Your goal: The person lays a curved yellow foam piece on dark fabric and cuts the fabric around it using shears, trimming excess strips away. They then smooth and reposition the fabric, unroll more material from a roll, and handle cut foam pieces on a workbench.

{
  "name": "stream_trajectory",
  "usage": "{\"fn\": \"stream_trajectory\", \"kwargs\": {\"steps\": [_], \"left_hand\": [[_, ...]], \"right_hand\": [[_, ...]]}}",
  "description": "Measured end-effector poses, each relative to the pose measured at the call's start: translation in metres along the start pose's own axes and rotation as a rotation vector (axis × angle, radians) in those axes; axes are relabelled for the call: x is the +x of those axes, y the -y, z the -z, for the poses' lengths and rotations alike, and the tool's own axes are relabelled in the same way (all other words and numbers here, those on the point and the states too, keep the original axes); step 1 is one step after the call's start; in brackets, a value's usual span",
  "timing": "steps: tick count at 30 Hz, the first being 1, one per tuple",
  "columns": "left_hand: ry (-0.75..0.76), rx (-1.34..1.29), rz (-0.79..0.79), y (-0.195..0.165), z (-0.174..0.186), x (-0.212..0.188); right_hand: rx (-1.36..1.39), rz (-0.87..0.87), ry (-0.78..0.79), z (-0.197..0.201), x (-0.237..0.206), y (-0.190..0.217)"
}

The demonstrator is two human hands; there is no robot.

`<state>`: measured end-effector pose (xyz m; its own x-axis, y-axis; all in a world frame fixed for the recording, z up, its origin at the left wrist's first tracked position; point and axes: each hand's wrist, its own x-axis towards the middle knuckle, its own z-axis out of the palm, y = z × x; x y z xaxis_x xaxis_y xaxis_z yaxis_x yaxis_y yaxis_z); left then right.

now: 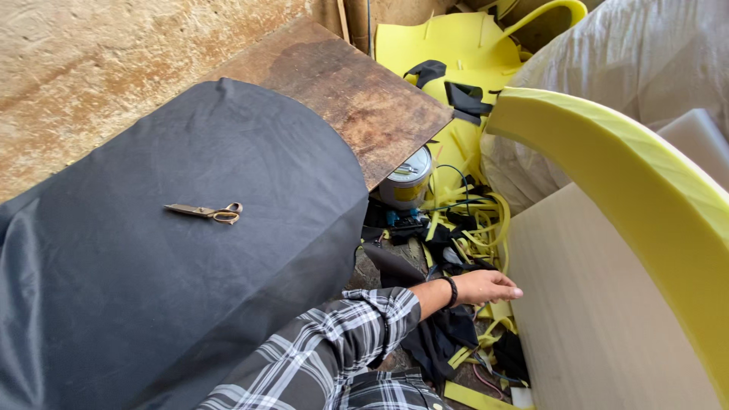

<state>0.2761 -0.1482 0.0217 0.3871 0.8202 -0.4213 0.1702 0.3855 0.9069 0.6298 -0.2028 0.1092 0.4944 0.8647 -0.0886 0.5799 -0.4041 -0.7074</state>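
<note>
Right hand (490,287), in a plaid sleeve, reaches out flat with fingers extended and nothing gripped, touching the near edge of the pale beige foam slab (600,304) at right beneath the curved yellow foam sheet (630,175); left hand unseen; getting a grip on that edge appears next.

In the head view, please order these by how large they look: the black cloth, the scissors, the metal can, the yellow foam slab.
1. Black cloth, clearly the largest.
2. Yellow foam slab; it is near the camera and cut off by the frame, so its true size is unsure.
3. Metal can, partly hidden under the board.
4. Scissors, about the can's size, but thinner.
</note>
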Motion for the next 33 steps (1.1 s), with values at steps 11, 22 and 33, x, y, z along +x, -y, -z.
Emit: {"fn": "stream_trajectory", "kwargs": {"steps": [11, 22, 33], "left_hand": [[0.113, -0.058, -0.030, -0.032, -0.043, 0.018], [-0.381, -0.733, -0.255, -0.025, 0.052, -0.016], [-0.831, -0.959, 0.015, 0.100, 0.310, -0.165]], "right_hand": [[0.363, -0.193, 0.067, -0.009, -0.012, -0.033], [0.757, -0.424, 0.373, -0.158, -0.039, 0.028], [0.696, -0.601, 0.720, -0.388, -0.184, 0.191]]}}
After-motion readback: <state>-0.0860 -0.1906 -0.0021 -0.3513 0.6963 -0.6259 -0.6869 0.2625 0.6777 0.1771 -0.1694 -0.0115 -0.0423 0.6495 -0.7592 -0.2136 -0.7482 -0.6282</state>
